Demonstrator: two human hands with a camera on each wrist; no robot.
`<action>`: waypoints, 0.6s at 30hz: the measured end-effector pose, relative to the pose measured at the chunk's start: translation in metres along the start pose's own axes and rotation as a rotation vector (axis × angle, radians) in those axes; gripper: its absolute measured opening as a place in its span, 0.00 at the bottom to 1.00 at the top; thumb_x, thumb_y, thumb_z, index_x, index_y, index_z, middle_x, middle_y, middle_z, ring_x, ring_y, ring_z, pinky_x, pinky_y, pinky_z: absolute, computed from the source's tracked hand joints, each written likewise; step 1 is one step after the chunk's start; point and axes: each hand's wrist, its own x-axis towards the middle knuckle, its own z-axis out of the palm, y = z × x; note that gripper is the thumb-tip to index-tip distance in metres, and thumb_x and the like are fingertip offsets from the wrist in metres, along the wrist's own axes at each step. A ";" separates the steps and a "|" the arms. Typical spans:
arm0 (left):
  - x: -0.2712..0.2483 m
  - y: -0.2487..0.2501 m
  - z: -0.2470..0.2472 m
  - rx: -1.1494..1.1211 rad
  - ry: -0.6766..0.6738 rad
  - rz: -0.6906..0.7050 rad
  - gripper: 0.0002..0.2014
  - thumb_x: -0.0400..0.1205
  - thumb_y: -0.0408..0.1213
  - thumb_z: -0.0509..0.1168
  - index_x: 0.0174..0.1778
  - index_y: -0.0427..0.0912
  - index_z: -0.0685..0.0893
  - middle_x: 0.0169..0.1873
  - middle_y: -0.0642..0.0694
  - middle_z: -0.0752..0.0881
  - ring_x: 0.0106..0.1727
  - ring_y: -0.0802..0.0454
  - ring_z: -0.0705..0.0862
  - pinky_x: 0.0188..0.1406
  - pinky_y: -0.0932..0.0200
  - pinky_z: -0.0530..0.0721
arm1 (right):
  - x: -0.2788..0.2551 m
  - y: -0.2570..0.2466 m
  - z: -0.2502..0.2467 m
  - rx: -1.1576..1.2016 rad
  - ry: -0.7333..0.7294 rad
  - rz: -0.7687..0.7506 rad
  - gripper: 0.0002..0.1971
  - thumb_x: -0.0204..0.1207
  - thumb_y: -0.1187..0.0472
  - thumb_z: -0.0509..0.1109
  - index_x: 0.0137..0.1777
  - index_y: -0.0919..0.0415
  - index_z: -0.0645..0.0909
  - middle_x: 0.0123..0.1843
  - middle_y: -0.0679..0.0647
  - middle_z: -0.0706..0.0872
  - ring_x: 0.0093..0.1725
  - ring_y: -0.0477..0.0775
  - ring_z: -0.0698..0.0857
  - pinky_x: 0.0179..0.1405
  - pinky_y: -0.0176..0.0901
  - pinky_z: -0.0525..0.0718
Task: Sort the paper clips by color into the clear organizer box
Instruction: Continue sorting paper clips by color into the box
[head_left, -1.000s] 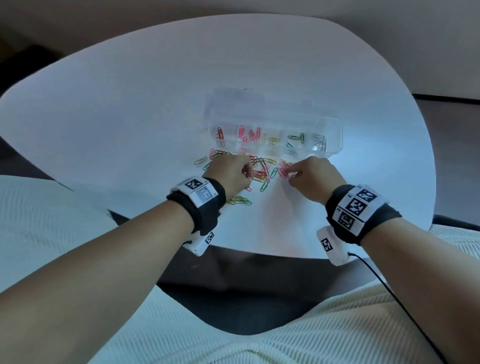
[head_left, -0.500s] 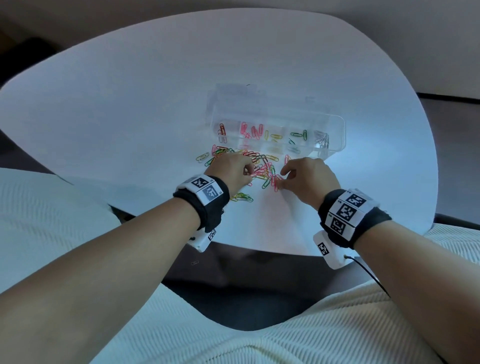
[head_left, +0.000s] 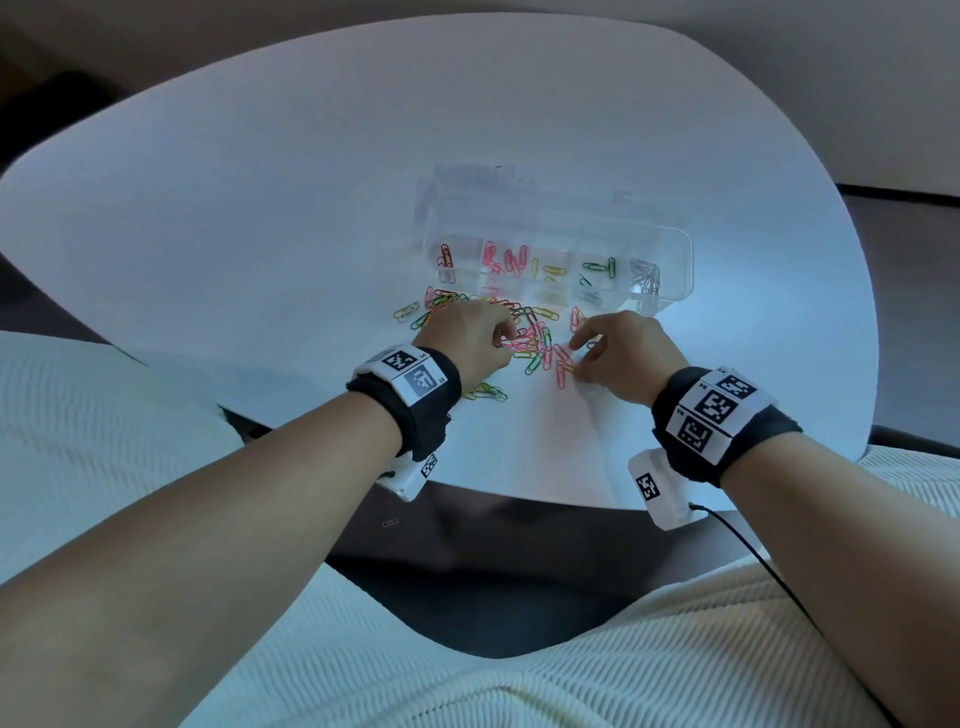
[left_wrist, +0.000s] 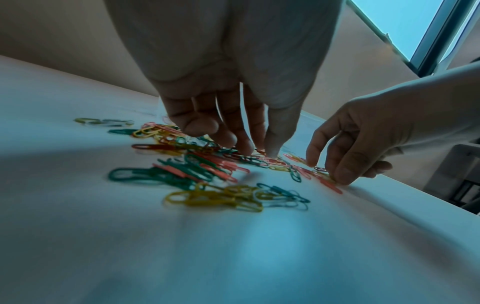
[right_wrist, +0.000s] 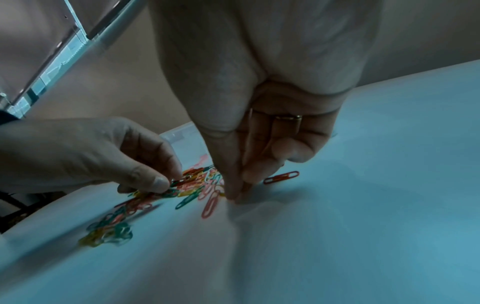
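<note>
Both hands in the clip pile, just in front of the organizer box (head_left: 670, 244)

Our left hand (head_left: 467, 338) pinches clips from the paper clips (head_left: 535, 338); our right hand (head_left: 618, 353) pinches a pink clip (right_wrist: 210, 205) against the table (head_left: 260, 208).

A white table (head_left: 260, 208) with rounded corners fills most of the head view, and dark floor (head_left: 493, 597) shows below its near edge. Cream ribbed fabric (head_left: 571, 691) lies along the bottom and at the left. A window (left_wrist: 405, 26) with a dark frame appears at the upper right of the left wrist view, beside a beige wall (left_wrist: 64, 41).
</note>
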 end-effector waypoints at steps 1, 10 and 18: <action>0.000 0.000 0.002 0.004 -0.003 0.003 0.06 0.76 0.39 0.69 0.47 0.45 0.87 0.40 0.52 0.85 0.44 0.52 0.81 0.43 0.60 0.77 | 0.000 0.001 -0.001 -0.015 0.003 0.002 0.11 0.71 0.66 0.73 0.49 0.50 0.86 0.34 0.44 0.85 0.34 0.44 0.82 0.32 0.34 0.74; -0.001 0.003 0.001 0.001 -0.049 -0.049 0.07 0.74 0.33 0.71 0.47 0.43 0.87 0.42 0.49 0.86 0.47 0.50 0.83 0.50 0.58 0.82 | 0.000 -0.009 0.006 -0.100 0.102 0.001 0.13 0.72 0.45 0.75 0.53 0.49 0.86 0.45 0.48 0.88 0.46 0.53 0.86 0.47 0.46 0.84; -0.003 0.004 0.003 0.062 -0.050 -0.037 0.06 0.74 0.33 0.71 0.46 0.43 0.89 0.45 0.49 0.86 0.48 0.50 0.83 0.50 0.58 0.82 | -0.003 -0.013 0.015 -0.142 0.100 -0.005 0.05 0.76 0.54 0.71 0.42 0.51 0.88 0.43 0.51 0.88 0.45 0.57 0.86 0.41 0.43 0.82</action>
